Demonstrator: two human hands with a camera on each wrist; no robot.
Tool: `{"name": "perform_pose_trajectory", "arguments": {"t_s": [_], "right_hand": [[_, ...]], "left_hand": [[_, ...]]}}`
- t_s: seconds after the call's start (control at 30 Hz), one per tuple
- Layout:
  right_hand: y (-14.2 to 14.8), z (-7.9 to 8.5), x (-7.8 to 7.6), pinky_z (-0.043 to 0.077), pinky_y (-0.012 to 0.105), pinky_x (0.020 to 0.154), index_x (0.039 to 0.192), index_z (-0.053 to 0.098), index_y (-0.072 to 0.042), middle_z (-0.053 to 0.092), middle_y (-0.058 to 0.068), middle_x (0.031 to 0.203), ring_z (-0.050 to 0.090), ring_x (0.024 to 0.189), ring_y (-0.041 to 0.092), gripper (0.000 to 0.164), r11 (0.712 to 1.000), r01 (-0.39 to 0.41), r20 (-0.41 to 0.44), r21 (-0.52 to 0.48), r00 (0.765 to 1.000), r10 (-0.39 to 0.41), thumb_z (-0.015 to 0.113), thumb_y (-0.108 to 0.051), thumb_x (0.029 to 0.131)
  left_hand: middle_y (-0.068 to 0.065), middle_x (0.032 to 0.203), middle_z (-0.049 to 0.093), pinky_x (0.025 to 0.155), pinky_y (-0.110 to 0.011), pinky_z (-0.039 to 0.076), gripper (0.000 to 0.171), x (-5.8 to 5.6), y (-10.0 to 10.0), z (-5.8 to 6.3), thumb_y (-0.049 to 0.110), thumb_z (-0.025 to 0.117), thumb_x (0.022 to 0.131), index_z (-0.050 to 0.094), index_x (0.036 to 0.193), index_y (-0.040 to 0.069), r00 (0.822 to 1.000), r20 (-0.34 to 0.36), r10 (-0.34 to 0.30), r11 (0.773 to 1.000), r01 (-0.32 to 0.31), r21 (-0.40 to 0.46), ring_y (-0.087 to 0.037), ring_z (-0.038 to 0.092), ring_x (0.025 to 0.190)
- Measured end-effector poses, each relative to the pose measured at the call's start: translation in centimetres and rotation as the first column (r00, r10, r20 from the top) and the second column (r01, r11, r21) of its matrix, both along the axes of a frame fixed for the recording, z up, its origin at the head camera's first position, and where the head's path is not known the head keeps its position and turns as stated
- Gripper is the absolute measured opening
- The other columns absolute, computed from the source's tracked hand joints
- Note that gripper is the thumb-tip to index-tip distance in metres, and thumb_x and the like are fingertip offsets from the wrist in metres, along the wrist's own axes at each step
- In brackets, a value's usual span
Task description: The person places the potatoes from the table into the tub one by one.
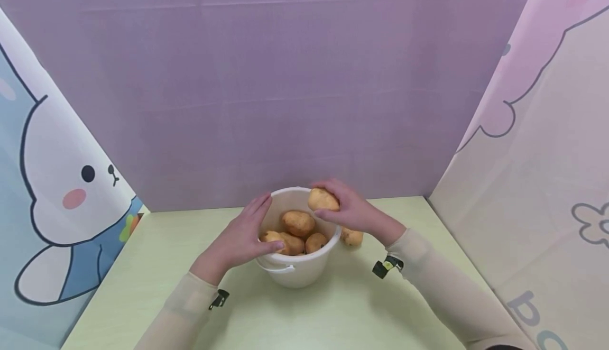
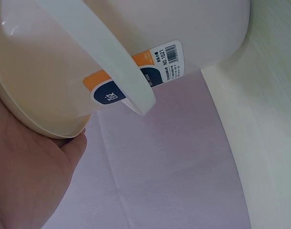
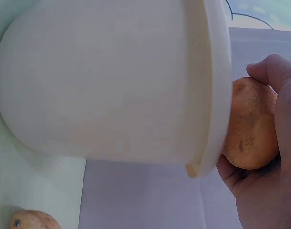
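Observation:
A white bucket [image 1: 309, 268] stands on the table with several potatoes [image 1: 298, 223] inside. My left hand [image 1: 240, 241] holds its left rim, thumb over the front edge and fingers along the back left. In the left wrist view the palm lies against the rim of the bucket [image 2: 40, 86]. My right hand [image 1: 349, 207] grips a single potato [image 1: 322, 200] above the bucket's right rim. The right wrist view shows that potato [image 3: 251, 126] between thumb and fingers, beyond the rim.
Another potato [image 1: 352, 237] lies on the pale green table [image 1: 380, 307], just right of the bucket. The bucket's white handle [image 1: 280, 269] hangs down at its front left. A purple cloth wall [image 1: 295, 75] rises behind, with printed panels on both sides.

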State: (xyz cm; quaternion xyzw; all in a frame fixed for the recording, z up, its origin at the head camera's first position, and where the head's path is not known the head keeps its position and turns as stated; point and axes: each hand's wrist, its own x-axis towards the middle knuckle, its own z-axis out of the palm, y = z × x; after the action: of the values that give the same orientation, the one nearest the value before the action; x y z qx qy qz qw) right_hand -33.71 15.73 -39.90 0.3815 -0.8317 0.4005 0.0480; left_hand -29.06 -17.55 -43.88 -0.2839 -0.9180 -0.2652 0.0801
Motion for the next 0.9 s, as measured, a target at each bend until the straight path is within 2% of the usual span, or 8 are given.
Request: {"name": "perform_pose_trajectory", "arguments": {"t_s": [0.13, 0.4, 0.9], "right_hand": [[-0.7, -0.2, 0.2, 0.061, 0.041, 0.096, 0.155, 0.062, -0.016, 0.064, 0.003, 0.136, 0.064, 0.117, 0.021, 0.061, 1.0, -0.023, -0.019, 0.008, 1.0, 0.023, 0.086, -0.024, 0.1], [-1.9, -0.1, 0.4, 0.058, 0.045, 0.105, 0.157, 0.06, -0.019, 0.059, 0.003, 0.151, 0.061, 0.129, 0.022, 0.062, 0.998, -0.056, -0.007, 0.041, 0.998, 0.056, 0.083, -0.024, 0.1], [-3.3, -0.4, 0.6, 0.06, 0.041, 0.102, 0.156, 0.06, -0.018, 0.064, 0.001, 0.145, 0.064, 0.123, 0.018, 0.063, 0.993, -0.095, -0.039, 0.074, 0.994, 0.098, 0.086, -0.03, 0.1]], "left_hand": [[-0.018, 0.181, 0.024, 0.127, -0.066, 0.033, 0.122, 0.0, 0.0, 0.1, 0.077, 0.074, 0.09, 0.029, 0.173, -0.002, 1.0, -0.003, -0.007, 1.0, 0.007, 0.009, -0.042, 0.022, 0.167], [-0.016, 0.182, 0.023, 0.128, -0.065, 0.033, 0.121, 0.1, 0.0, 0.1, 0.073, 0.076, 0.09, 0.029, 0.173, 0.0, 1.0, 0.007, -0.001, 1.0, 0.001, 0.006, -0.038, 0.021, 0.168], [-0.015, 0.182, 0.023, 0.129, -0.062, 0.033, 0.123, -0.1, -0.1, -0.2, 0.079, 0.072, 0.091, 0.028, 0.174, -0.001, 1.0, 0.0, -0.001, 1.0, 0.001, -0.001, -0.034, 0.02, 0.168]]}}
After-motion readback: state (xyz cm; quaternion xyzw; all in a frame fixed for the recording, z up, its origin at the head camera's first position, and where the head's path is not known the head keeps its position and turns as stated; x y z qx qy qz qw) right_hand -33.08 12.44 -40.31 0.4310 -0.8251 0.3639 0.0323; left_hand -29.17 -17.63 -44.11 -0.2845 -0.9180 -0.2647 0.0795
